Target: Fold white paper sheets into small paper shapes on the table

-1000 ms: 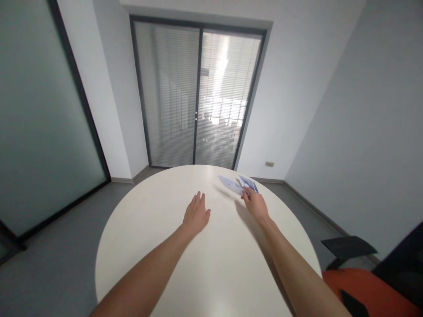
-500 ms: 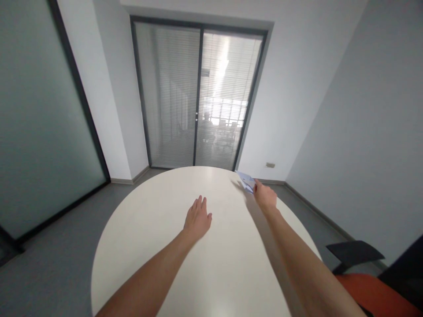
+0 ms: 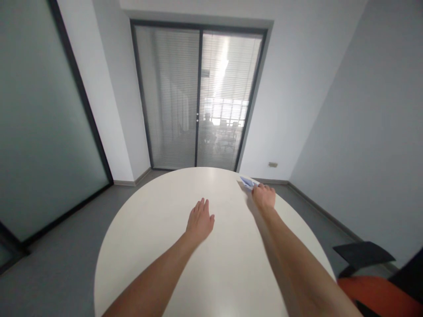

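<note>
My right hand (image 3: 264, 197) is closed on a folded paper (image 3: 246, 182), pale bluish white with a pointed tip, that looks like a paper plane. It is near the far right edge of a round white table (image 3: 218, 273), its shadow close beneath it. The hand covers the paper's rear part. Over the middle of the table my left hand (image 3: 200, 221) is open, palm down, fingers stretched forward and thumb apart, holding nothing. I cannot tell whether it touches the tabletop.
An office chair with an orange seat (image 3: 373, 290) and a black armrest (image 3: 363, 254) stands at the right. Beyond the table is a glass door (image 3: 172, 97) with blinds. A frosted glass panel (image 3: 42, 123) is at the left; a socket (image 3: 272, 164) sits low on the wall.
My right hand has turned, and the paper in it lies flatter, its tip lower and pointing farther left. The left hand keeps its spread pose. The whole view has shifted slightly.
</note>
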Available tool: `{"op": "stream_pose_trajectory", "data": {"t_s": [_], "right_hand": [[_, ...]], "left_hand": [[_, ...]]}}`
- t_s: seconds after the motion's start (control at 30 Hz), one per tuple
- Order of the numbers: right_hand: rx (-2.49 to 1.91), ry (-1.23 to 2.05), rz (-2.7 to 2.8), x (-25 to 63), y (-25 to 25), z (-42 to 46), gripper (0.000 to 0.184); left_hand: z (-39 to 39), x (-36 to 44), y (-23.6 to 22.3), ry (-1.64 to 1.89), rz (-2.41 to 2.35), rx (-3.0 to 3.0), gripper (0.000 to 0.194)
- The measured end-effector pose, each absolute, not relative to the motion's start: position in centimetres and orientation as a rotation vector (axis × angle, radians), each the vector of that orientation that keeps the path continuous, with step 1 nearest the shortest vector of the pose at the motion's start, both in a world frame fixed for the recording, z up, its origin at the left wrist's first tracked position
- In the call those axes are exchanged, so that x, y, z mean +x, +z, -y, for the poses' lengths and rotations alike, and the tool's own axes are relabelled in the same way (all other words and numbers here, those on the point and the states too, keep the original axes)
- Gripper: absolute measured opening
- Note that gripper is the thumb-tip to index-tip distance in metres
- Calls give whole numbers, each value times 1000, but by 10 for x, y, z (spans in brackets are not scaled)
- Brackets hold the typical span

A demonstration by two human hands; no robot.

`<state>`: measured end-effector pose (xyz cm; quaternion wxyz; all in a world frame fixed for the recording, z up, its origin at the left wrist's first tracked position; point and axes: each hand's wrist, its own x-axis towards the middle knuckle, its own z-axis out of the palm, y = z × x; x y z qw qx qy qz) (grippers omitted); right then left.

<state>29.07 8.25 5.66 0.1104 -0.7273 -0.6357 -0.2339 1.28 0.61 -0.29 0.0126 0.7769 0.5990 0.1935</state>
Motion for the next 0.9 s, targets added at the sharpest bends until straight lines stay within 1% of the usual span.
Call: {"op": "stream_pose_trajectory", "data": {"t_s": [0.23,0.3,0.47,0.53,0.63,0.7,0.8,0.9], "right_hand": [[-2168,-634,1838,296,45,-80,33],[-2183,-641,1794,294,42,-78,40],[-2151,-658,1769,282,41,-71,64],[-2059,-614,1831,272,41,-67,67],[-2012,-454,1859,250,37,-55,60],[-2027,-271,1912,235,30,-43,58],[-1878,34,2132,219,20,-21,64],[-1745,244,2347,215,16,-1,69]], "left_hand": [[-6,13,-2,587,-1857,2418,60],[-6,13,-1,585,-1859,2418,59],[-5,11,2,596,-1830,2438,56],[-5,10,4,603,-1801,2468,53],[-5,10,6,608,-1766,2520,51],[-4,11,5,600,-1761,2540,51],[-3,13,2,547,-1758,2530,52],[0,15,1,476,-1726,2521,52]]}}
